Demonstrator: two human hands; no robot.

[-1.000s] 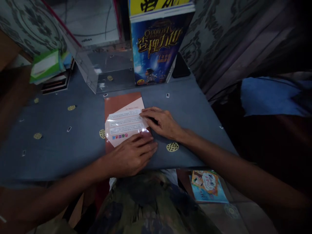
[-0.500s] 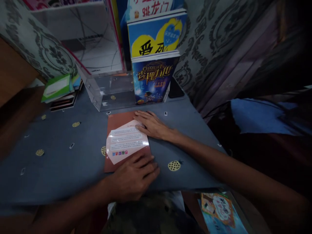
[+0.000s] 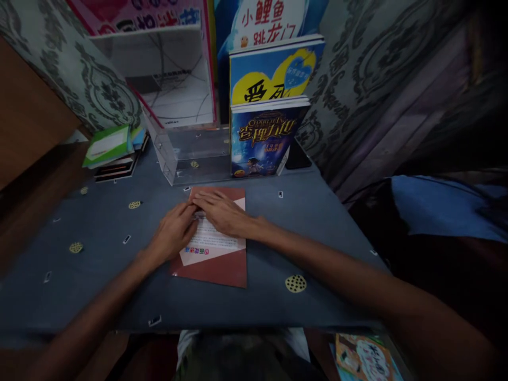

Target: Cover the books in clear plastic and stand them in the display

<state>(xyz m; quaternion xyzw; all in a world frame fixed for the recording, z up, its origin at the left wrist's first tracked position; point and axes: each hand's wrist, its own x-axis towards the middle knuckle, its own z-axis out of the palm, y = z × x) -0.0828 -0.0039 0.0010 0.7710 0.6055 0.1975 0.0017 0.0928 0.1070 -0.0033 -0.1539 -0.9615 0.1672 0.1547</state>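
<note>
A thin booklet [image 3: 222, 272] lies flat on the table, with a reddish-brown cover, a pale slanted panel and rows of small print. Across its upper part rests my right hand [image 3: 222, 212], laid flat with fingers stretched toward the upper left corner. My left hand [image 3: 174, 231] is on the booklet's left edge, its fingers extended to that same corner and touching or nearly touching the right fingertips. Neither hand appears to grip the booklet. Both hands hide its upper left area.
Behind the booklet, a clear plastic stand [image 3: 166, 153] holds several books, including a dark blue one [image 3: 262, 140] in front. A dark phone-like slab [image 3: 297, 157] lies beside it. Green booklets [image 3: 107, 145] are stacked at left. Another book [image 3: 363, 357] sits below the table's front edge.
My left hand has moved from the booklet's lower right up to its left edge. My right hand has slid left across the top. The camera view has shifted slightly.
</note>
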